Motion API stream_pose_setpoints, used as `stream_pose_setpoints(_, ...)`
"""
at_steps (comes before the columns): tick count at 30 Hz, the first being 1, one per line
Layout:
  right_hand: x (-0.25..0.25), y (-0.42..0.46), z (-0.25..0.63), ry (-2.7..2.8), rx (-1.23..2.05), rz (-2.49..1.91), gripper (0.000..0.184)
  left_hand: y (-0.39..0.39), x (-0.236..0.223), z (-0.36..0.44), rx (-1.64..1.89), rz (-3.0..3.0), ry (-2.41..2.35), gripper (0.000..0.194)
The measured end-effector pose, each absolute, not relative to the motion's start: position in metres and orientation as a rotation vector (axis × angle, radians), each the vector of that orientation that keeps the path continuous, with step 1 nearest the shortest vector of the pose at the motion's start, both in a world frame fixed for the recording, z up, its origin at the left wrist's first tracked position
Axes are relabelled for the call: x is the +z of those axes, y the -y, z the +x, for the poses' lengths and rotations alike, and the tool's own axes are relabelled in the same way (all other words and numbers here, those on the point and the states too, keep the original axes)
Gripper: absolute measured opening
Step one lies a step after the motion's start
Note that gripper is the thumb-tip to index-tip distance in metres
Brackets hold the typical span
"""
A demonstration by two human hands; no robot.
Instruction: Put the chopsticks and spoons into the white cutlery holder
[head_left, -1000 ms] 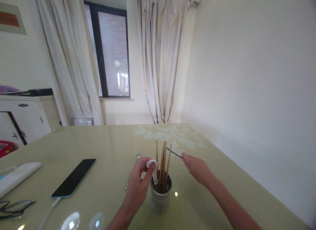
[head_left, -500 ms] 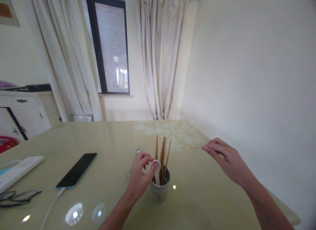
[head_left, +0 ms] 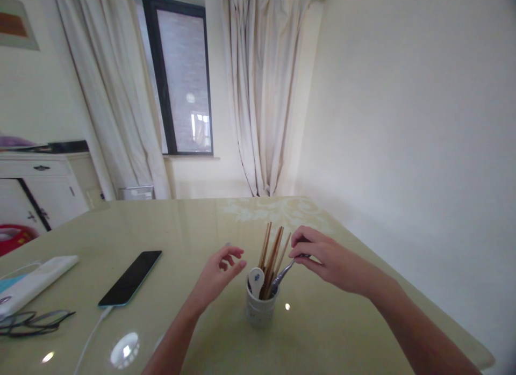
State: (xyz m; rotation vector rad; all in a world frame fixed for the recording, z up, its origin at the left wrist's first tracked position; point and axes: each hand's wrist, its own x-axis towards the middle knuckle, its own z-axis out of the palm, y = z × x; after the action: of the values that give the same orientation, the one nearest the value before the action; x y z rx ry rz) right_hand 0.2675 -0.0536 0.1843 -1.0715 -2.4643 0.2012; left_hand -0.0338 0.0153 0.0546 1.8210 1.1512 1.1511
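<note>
A pale cup point(head_left: 260, 313) stands on the table, holding several wooden chopsticks point(head_left: 276, 251) and a white ceramic spoon point(head_left: 256, 281) with a small blue mark. My right hand point(head_left: 322, 257) pinches a shiny metal utensil point(head_left: 283, 275) at its upper end. The utensil leans with its lower end inside the cup's right side; my fingers cover the top, so its kind is hidden. Just left of the cup, my left hand point(head_left: 220, 273) is empty with its fingers apart, not touching the spoon. A bit of metal shows behind its fingers, mostly covered.
On the left of the glossy table point(head_left: 193, 219) lie a black-screened phone point(head_left: 131, 278) with a white cable point(head_left: 91, 337), a white power strip point(head_left: 40, 283) and folded glasses point(head_left: 38, 322). A wall point(head_left: 403, 122) borders the table's right side.
My left hand has let go of the ceramic spoon, which now rests in the cup, and moved left. My right hand has come left, bringing the metal utensil's end into the cup.
</note>
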Motion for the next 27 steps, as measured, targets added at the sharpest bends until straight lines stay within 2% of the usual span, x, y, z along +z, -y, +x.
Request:
stream_pose_setpoints(3, 0.181, 0.052, 0.254, 2.514, 0.24, -1.035, 0.023, -0.03, 0.035, -0.047, 1.127, 1.953, -1.642, 0.023)
stream_pose_setpoints(6, 0.172, 0.05, 0.241, 2.547, 0.241, -1.031, 0.022, -0.036, 0.017, -0.053, 0.872, 2.127, -1.971, 0.014)
stream_pose_setpoints(10, 0.156, 0.048, 0.229, 2.557, 0.206, -1.083, 0.021, -0.037, 0.008, -0.052, 0.576, 2.146, -2.045, 0.015)
stream_pose_setpoints(15, 0.137, 0.047, 0.229, 2.442, 0.099, -1.097, 0.021, -0.04, 0.002, -0.053, 0.525, 2.083, -2.034, 0.02)
stream_pose_setpoints(19, 0.127, 0.049, 0.235, 2.173, 0.063, -1.104, 0.022, -0.042, 0.005, -0.052, 0.762, 1.973, -1.925, 0.019)
stream_pose_setpoints(23, 0.125, 0.051, 0.23, 1.956, 0.111, -1.089, 0.025, -0.031, 0.024, -0.037, 1.331, 1.748, -1.581, 0.022)
stream_pose_setpoints(27, 0.136, 0.052, 0.209, 1.837, 0.352, -1.029, 0.048, -0.004, 0.033, -0.016, 1.729, 1.715, -1.31, 0.027)
